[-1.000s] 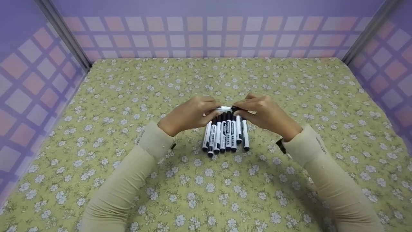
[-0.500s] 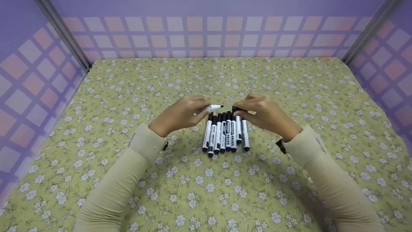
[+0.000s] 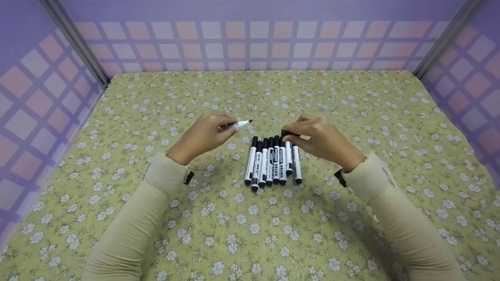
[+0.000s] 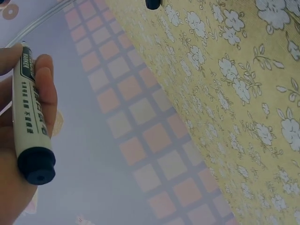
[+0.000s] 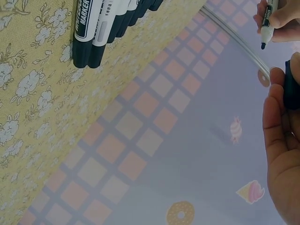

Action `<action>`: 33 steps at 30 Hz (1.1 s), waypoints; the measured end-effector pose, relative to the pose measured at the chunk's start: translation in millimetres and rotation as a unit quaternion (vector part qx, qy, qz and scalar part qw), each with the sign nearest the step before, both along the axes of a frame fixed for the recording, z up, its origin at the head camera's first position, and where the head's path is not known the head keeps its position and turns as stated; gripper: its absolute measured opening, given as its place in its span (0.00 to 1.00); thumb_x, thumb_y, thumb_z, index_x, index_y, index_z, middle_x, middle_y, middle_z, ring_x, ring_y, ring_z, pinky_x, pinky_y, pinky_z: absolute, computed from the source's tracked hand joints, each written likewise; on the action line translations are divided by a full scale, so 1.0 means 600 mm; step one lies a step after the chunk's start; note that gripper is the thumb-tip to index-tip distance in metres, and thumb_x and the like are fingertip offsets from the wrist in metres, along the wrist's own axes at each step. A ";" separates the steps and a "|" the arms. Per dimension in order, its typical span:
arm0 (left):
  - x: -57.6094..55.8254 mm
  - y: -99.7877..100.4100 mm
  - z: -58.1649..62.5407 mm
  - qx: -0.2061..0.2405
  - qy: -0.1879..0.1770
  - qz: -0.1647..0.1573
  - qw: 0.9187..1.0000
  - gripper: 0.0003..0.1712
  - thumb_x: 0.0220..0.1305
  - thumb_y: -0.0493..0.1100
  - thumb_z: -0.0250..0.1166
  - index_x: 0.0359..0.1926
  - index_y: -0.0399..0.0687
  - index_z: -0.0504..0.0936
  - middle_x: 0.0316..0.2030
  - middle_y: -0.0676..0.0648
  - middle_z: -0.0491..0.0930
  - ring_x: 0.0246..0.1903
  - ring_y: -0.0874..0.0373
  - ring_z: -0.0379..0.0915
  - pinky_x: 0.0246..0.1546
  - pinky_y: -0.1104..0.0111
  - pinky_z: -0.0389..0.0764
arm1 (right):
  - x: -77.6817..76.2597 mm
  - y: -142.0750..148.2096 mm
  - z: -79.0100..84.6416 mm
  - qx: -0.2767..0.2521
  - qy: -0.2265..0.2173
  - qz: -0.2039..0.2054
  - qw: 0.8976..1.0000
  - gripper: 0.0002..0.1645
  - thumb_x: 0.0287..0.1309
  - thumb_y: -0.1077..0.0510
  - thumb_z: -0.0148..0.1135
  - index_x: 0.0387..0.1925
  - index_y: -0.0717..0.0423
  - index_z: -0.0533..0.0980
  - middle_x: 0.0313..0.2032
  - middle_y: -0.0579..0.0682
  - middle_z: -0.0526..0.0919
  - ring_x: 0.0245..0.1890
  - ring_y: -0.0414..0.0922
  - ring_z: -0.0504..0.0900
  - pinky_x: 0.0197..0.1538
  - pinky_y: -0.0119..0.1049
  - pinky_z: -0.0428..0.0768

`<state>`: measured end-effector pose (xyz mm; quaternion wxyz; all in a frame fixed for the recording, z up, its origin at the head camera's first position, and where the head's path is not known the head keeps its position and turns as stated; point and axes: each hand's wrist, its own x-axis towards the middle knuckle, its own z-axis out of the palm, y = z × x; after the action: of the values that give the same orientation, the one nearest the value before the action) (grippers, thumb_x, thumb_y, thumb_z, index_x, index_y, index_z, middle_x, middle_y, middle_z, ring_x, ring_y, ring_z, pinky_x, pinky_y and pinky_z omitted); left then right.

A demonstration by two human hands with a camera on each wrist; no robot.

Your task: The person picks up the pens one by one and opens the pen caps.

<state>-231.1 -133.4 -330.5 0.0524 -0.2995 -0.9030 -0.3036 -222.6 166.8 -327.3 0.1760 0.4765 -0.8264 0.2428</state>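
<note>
My left hand (image 3: 203, 134) holds an uncapped whiteboard marker (image 3: 239, 124), its dark tip pointing right and slightly up. In the left wrist view the marker's white barrel (image 4: 29, 103) with dark print lies between thumb and fingers, black end toward the camera. My right hand (image 3: 322, 138) pinches a black marker cap (image 5: 291, 89) between thumb and fingertips. The cap and the marker tip are well apart. Just below and between the hands lies a row of several capped markers (image 3: 269, 164), white with black caps and ends, side by side on the cloth.
A yellow cloth (image 3: 234, 218) with white flowers covers the table. Purple walls (image 3: 258, 35) with pink and white squares stand at the back and both sides, with grey metal posts (image 3: 74, 43) at the corners.
The marker has come out of its cap. My left hand has moved left with the marker, while the right hand stays almost in place with the cap.
</note>
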 end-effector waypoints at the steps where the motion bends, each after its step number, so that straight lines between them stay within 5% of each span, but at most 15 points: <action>1: 0.000 -0.003 0.001 0.001 -0.011 0.012 1.000 0.16 0.67 0.40 0.61 0.52 0.37 0.82 0.45 0.42 0.83 0.39 0.54 0.78 0.41 0.65 0.81 | 0.000 0.000 0.000 -0.001 0.000 0.000 1.000 0.14 0.60 0.60 0.64 0.46 0.63 0.82 0.36 0.57 0.87 0.30 0.45 0.81 0.32 0.31 0.81; 8: 0.001 -0.027 0.002 0.025 -0.049 0.083 0.995 0.18 0.67 0.44 0.61 0.54 0.40 0.81 0.45 0.43 0.80 0.41 0.53 0.76 0.41 0.62 0.78 | 0.000 0.002 0.001 0.001 -0.008 -0.006 1.000 0.14 0.60 0.62 0.63 0.47 0.63 0.82 0.37 0.56 0.87 0.31 0.44 0.81 0.34 0.30 0.82; 24: -0.001 -0.103 -0.007 0.036 -0.110 0.158 0.981 0.18 0.69 0.45 0.59 0.52 0.39 0.82 0.43 0.40 0.81 0.35 0.52 0.75 0.31 0.65 0.73 | -0.002 0.005 -0.006 -0.007 -0.006 -0.009 1.000 0.14 0.61 0.60 0.62 0.47 0.61 0.82 0.38 0.53 0.87 0.34 0.43 0.82 0.37 0.32 0.81; 33: 0.004 -0.159 -0.013 0.048 -0.142 0.192 0.970 0.21 0.69 0.51 0.58 0.55 0.42 0.80 0.48 0.40 0.81 0.43 0.50 0.76 0.40 0.60 0.75 | -0.004 0.009 -0.010 -0.008 0.006 -0.004 1.000 0.15 0.61 0.59 0.63 0.47 0.62 0.82 0.38 0.54 0.87 0.33 0.44 0.81 0.35 0.32 0.81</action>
<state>-228.9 -228.9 -338.3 -0.0048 -0.0719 -0.9259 -0.3708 -224.9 172.3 -333.0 0.1861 0.4728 -0.8254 0.2460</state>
